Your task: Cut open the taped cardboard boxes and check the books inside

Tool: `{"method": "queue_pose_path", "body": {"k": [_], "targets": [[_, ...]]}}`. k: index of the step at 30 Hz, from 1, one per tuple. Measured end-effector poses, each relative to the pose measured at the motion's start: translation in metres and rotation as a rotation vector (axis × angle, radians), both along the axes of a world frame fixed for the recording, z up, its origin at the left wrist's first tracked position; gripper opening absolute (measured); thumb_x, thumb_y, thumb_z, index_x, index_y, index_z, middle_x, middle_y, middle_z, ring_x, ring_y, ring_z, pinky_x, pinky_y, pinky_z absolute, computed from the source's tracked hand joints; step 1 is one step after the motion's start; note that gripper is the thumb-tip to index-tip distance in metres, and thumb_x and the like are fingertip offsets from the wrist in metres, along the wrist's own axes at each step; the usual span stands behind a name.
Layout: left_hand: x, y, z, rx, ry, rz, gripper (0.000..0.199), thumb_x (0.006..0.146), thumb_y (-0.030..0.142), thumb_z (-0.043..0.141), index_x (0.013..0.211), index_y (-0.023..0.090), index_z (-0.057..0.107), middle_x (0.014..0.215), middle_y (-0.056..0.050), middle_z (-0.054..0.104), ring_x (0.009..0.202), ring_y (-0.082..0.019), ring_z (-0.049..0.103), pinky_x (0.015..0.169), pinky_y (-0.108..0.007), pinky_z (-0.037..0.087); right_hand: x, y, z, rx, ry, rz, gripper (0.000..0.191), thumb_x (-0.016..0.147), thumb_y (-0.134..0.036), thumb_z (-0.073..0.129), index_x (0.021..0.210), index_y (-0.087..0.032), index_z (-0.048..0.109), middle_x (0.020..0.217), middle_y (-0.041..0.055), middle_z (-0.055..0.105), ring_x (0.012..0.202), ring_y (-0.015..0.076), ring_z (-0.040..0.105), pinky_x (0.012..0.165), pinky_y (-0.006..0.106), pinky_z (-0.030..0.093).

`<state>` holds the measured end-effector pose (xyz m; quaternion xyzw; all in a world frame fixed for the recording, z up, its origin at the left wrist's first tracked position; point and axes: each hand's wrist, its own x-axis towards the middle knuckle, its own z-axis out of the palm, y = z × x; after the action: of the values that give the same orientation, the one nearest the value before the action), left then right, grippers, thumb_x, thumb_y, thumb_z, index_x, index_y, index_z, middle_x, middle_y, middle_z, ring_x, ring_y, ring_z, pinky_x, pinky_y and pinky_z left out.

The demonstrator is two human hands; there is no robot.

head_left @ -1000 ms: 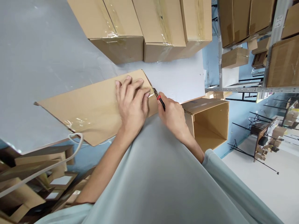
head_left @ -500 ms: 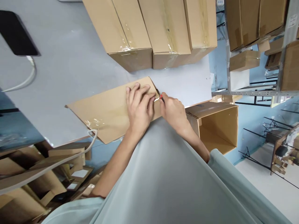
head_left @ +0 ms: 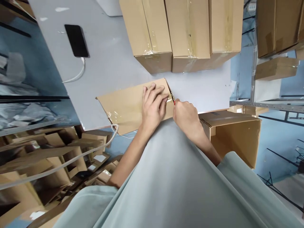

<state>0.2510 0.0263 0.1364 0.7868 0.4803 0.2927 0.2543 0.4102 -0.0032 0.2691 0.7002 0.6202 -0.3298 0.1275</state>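
A cardboard box (head_left: 129,107) with clear tape at both ends lies at the table's near edge, close against my body. My left hand (head_left: 153,106) rests on its top near the right end, fingers spread and holding nothing. My right hand (head_left: 186,115) is closed around a utility knife (head_left: 174,101), of which only a bit of red and the blade end show. The blade is at the box's right end edge, beside the shiny tape. My fist hides the rest of the knife.
Several taped boxes (head_left: 190,31) stand along the far side of the grey table (head_left: 102,66). A black phone (head_left: 76,41) with a white cable lies at left. An open carton (head_left: 235,139) is at lower right, and a shelf with boxes (head_left: 276,68) stands beyond it.
The view has swung left, so everything sits further right. My right hand has drawn the knife a little toward me along the box's end edge. My left hand stays on the box.
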Motion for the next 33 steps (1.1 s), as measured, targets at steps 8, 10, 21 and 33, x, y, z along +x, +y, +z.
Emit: {"method": "queue_pose_path", "body": {"k": [8,10,21,33], "targets": [[0.004,-0.003,0.006,-0.021,0.044,0.036,0.028,0.118,0.040,0.054,0.123,0.030,0.080,0.153,-0.008,0.076,0.165,-0.034,0.053,0.144,-0.068,0.027,0.021,-0.016,-0.002,0.123,0.082,-0.061,0.041,0.121,-0.024,0.039,0.152,-0.015,0.063,0.108,0.0144,0.086,0.097,0.0327,0.083,0.089,0.039,0.058],[0.005,-0.001,0.004,-0.031,0.032,0.038,0.027,0.117,0.039,0.055,0.122,0.030,0.080,0.152,-0.008,0.076,0.165,-0.034,0.053,0.144,-0.068,0.027,0.018,-0.007,-0.011,0.120,0.066,-0.047,0.039,0.118,-0.021,0.041,0.147,-0.014,0.066,0.110,0.0167,0.086,0.099,0.0338,0.083,0.090,0.040,0.058],[-0.044,-0.016,0.036,0.190,0.007,0.607,0.030,0.119,0.047,0.053,0.139,0.032,0.069,0.159,-0.008,0.068,0.164,-0.030,0.053,0.140,-0.062,0.040,0.081,-0.009,-0.090,0.398,0.331,-0.378,0.042,0.115,-0.056,0.051,0.128,-0.023,0.075,0.088,0.0051,0.082,0.077,0.0269,0.078,0.080,0.036,0.056],[-0.190,-0.004,-0.004,-0.103,0.065,1.017,0.058,0.107,0.065,0.063,0.136,0.016,0.072,0.135,-0.015,0.076,0.130,-0.036,0.067,0.125,-0.059,0.048,0.031,0.043,-0.249,0.132,0.647,-0.673,0.037,0.104,-0.061,0.060,0.094,-0.025,0.057,0.075,-0.0005,0.070,0.073,0.0172,0.067,0.071,0.027,0.056]]}}
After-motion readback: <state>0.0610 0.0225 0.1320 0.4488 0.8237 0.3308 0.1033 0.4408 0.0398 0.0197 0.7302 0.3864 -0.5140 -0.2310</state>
